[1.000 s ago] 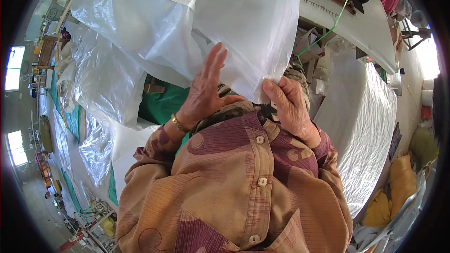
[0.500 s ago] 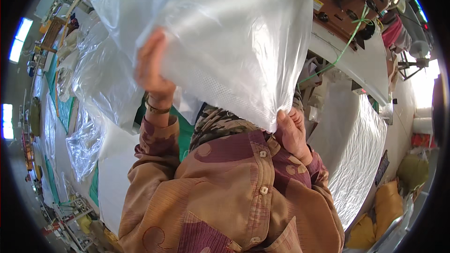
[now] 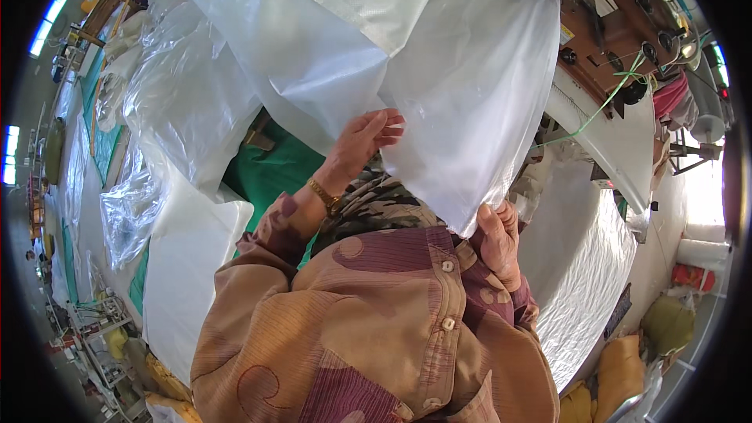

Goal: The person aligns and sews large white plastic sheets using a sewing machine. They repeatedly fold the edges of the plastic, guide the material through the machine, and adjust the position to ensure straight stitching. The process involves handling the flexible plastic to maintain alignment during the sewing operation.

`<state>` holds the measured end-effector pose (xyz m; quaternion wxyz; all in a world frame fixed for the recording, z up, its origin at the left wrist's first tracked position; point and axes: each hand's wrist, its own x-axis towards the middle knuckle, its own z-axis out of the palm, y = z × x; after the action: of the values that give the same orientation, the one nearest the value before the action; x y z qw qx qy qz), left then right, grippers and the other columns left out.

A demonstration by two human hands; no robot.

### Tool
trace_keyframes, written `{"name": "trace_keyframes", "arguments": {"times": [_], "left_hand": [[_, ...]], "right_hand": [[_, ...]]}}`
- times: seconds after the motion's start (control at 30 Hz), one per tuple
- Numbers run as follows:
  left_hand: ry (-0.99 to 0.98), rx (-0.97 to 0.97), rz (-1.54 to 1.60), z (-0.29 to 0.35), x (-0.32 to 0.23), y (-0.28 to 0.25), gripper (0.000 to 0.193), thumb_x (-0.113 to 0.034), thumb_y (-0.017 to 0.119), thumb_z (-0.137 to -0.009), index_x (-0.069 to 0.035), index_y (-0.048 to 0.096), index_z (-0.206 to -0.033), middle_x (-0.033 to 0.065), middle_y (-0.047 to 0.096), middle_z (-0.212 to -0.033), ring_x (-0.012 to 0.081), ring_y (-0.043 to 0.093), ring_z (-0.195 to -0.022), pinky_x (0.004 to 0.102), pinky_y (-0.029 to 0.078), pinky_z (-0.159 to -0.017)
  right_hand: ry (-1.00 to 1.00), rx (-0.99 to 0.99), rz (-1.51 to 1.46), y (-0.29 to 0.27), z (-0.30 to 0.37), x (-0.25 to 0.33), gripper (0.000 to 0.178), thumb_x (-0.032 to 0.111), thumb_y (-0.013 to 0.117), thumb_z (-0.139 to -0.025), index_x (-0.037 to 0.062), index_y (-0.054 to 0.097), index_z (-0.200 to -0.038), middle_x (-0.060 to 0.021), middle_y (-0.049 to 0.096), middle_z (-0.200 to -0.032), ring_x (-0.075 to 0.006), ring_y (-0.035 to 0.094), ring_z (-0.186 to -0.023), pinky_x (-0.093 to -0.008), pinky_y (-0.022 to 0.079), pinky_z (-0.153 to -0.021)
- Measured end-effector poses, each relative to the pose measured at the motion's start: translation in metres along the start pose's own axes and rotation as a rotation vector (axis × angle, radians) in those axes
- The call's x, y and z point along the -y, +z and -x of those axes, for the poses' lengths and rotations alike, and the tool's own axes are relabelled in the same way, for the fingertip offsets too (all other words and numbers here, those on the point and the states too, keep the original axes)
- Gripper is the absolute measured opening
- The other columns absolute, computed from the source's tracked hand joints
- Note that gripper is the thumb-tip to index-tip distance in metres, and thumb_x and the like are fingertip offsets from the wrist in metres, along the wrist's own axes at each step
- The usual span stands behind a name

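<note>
The right hand [image 3: 500,241] is pinching the white sheet [image 3: 470,94] beside the tabletop edge [image 3: 615,147]; with the left hand [image 3: 360,146] half-curled — grip unclear — sagging could be freeing it.

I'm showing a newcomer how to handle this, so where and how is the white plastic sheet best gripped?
Likely the white plastic sheet is best pinched at its near corner, coming from the right: it narrows there to a thin edge, where the right hand pinches it.

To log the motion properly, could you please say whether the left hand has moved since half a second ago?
Yes: the left hand has moved rightward, closer to the brown machine.
</note>
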<state>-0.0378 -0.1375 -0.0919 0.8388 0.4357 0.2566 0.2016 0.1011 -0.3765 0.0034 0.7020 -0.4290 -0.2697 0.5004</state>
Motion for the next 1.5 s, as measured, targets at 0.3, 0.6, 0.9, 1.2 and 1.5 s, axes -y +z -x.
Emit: {"name": "trace_keyframes", "arguments": {"times": [0.3, 0.6, 0.9, 1.2, 1.5], "left_hand": [[0.322, -0.011, 0.839, -0.093, -0.029, 0.009, 0.029, -0.018, 0.045, -0.102, 0.006, 0.054, -0.116, 0.0152, 0.063, -0.112, 0.0226, 0.063, -0.089, 0.0368, 0.053, -0.082], [0.501, -0.110, 0.429, 0.042, -0.156, -0.036, 0.015, 0.003, 0.058, -0.092, 0.007, 0.058, -0.107, -0.0017, 0.043, -0.073, 0.0038, 0.039, -0.056, 0.0150, 0.030, -0.045], [0.121, -0.492, -0.607, 0.074, -0.040, -0.100, 0.024, -0.008, 0.065, -0.091, 0.003, 0.064, -0.113, 0.0032, 0.066, -0.079, 0.0051, 0.051, -0.055, 0.0195, 0.040, -0.048], [0.390, 0.491, -1.026, 0.081, -0.057, 0.057, 0.022, -0.016, 0.064, -0.094, 0.001, 0.070, -0.107, 0.0078, 0.072, -0.093, 0.0121, 0.064, -0.081, 0.0297, 0.052, -0.073], [-0.085, 0.869, -0.750, 0.061, -0.013, 0.089, 0.045, -0.031, 0.056, -0.100, -0.002, 0.050, -0.133, 0.0164, 0.059, -0.127, 0.0298, 0.057, -0.116, 0.0383, 0.043, -0.100]], "right_hand": [[-0.020, -0.044, -0.011, 0.005, 0.007, 0.011, 0.025, 0.022, 0.061, -0.099, 0.0000, 0.069, -0.108, -0.0028, 0.070, -0.101, -0.0085, 0.061, -0.090, -0.0257, 0.047, -0.081], [-0.005, -0.020, 0.136, 0.003, -0.002, 0.011, 0.023, 0.021, 0.057, -0.100, 0.0016, 0.069, -0.104, 0.0049, 0.064, -0.088, -0.0038, 0.050, -0.079, -0.0228, 0.041, -0.073], [-0.013, 0.052, 0.298, -0.009, -0.001, 0.004, 0.022, 0.018, 0.054, -0.101, 0.0011, 0.067, -0.105, 0.0027, 0.061, -0.085, -0.0064, 0.049, -0.076, -0.0252, 0.041, -0.068], [-0.008, -0.101, 0.450, 0.001, 0.007, 0.008, 0.023, 0.019, 0.052, -0.101, 0.0002, 0.065, -0.103, 0.0018, 0.055, -0.077, -0.0079, 0.045, -0.069, -0.0257, 0.039, -0.062], [-0.147, 0.014, 0.374, 0.016, 0.000, 0.021, 0.024, 0.020, 0.051, -0.104, -0.0001, 0.064, -0.108, 0.0028, 0.059, -0.079, -0.0058, 0.046, -0.069, -0.0233, 0.038, -0.062]]}}
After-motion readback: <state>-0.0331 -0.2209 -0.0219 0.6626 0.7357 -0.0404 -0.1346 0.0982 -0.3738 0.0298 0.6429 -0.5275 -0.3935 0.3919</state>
